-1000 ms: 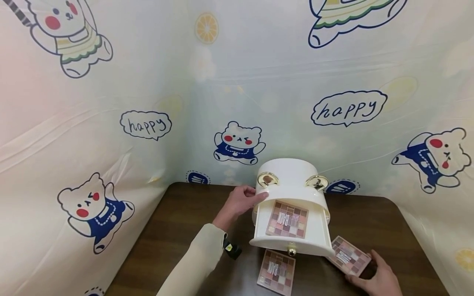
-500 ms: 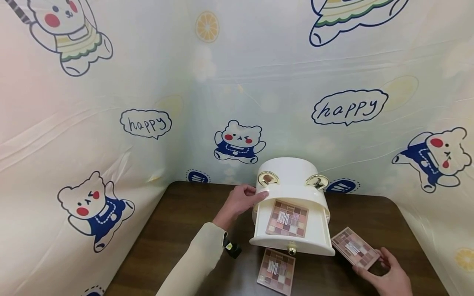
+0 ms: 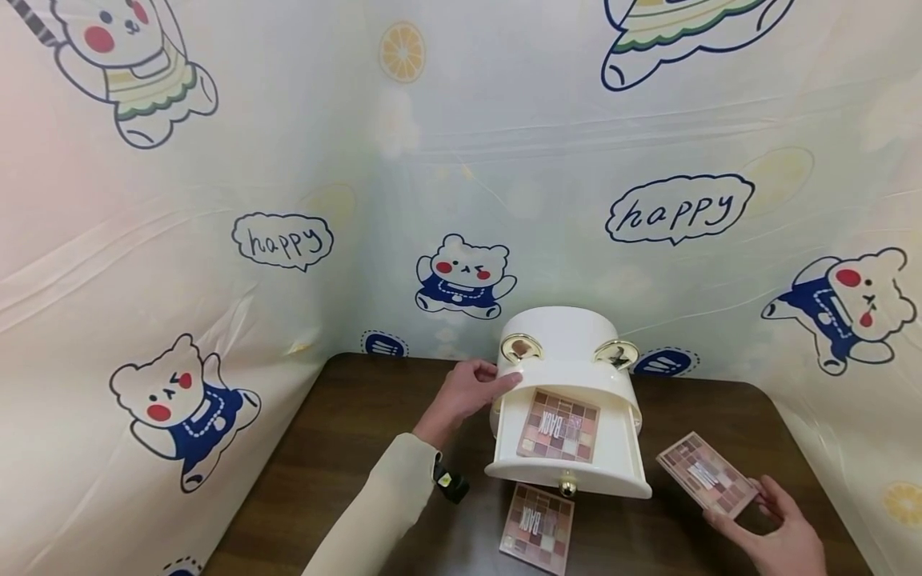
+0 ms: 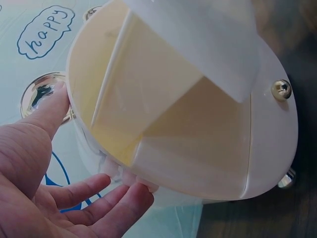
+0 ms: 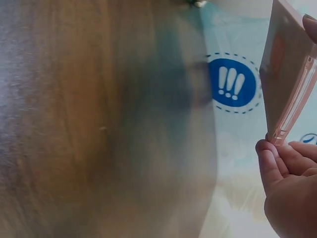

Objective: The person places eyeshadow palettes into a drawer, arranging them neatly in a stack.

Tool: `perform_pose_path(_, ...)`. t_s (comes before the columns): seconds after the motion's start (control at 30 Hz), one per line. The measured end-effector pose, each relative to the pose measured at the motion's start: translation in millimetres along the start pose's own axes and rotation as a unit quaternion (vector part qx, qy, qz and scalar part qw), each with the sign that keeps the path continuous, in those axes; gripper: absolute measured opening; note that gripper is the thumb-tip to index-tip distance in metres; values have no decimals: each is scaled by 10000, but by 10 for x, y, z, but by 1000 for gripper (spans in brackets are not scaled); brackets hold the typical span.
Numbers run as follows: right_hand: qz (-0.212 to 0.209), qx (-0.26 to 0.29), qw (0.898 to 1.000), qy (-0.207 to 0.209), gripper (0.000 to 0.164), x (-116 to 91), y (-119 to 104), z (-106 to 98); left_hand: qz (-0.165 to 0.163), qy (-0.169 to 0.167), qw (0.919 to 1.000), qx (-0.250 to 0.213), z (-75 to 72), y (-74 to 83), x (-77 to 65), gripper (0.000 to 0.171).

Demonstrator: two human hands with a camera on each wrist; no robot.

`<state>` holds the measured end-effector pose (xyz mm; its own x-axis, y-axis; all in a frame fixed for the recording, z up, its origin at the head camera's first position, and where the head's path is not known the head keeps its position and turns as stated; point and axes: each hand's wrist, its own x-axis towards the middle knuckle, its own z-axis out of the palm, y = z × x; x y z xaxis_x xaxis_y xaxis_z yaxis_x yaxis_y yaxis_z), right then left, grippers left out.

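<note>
A white cosmetics organizer with gold-rimmed ears stands on the table, its drawer pulled out. Inside the drawer lies an eyeshadow palette lettered "BACK". My left hand holds the organizer's left side, thumb near the ear and fingers along the wall, as the left wrist view also shows. Right of the drawer, my right hand pinches a similar palette by its near right corner, tilted above the table. The right wrist view shows that palette edge-on. Another palette lies in front of the drawer.
The dark wooden table has rounded back corners. Printed cloth with bears and "happy" bubbles hangs behind and at both sides. A gold knob projects from the drawer front. A dark strap device sits on my left wrist.
My right hand has moved right, carrying its palette away from the drawer's front corner. The left hand, the organizer and the other palettes stay where they were.
</note>
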<state>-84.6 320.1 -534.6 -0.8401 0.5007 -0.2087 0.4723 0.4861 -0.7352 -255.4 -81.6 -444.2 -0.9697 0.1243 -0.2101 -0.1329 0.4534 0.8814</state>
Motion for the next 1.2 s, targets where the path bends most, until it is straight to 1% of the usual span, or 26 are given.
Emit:
perform_pose_path(0.1,-104,184,9998,51,117,-34,-56,-61,3,-11,10000,-5,-1,5,-8,78)
perform_pose_path(0.3,-538,452,9973,207,107,-130,-247,-161,66,-58,9999,-79,-7,-8,1,78)
perform_pose_path(0.43,-744,630,9951,139,100,-198,-375,-207,86,-86,9999,-98,-10,-16,8,77)
perform_pose_path(0.5,-966,762,9923,121,96,-226,-420,-223,81,-96,9999,-109,-12,-12,7,77)
perform_pose_path(0.6,-1480,871,9850,154,88,-270,-476,-244,76,-83,9999,-116,-11,-9,3,77)
perform_pose_path(0.67,-1895,965,9770,134,84,-299,-524,-260,81,-68,9999,-121,-10,-8,0,77)
perform_pose_path(0.77,-2349,941,9674,27,81,-346,-624,-289,85,-47,9999,-128,-4,-7,-4,77)
perform_pose_path(0.93,-2818,701,9567,-170,81,-397,-829,-324,103,-77,9999,-113,-2,-5,-3,78)
perform_pose_path(1.07,-3254,673,9417,-527,82,-414,-961,-319,93,-52,9999,-91,-14,-13,-6,78)
perform_pose_path(1.13,-3375,602,9366,-720,82,-425,-1017,-316,104,-55,9999,-103,-17,-17,-7,78)
perform_pose_path(1.2,-3398,518,9349,-883,80,-441,-1073,-315,142,-73,9998,-102,-16,-18,-6,78)
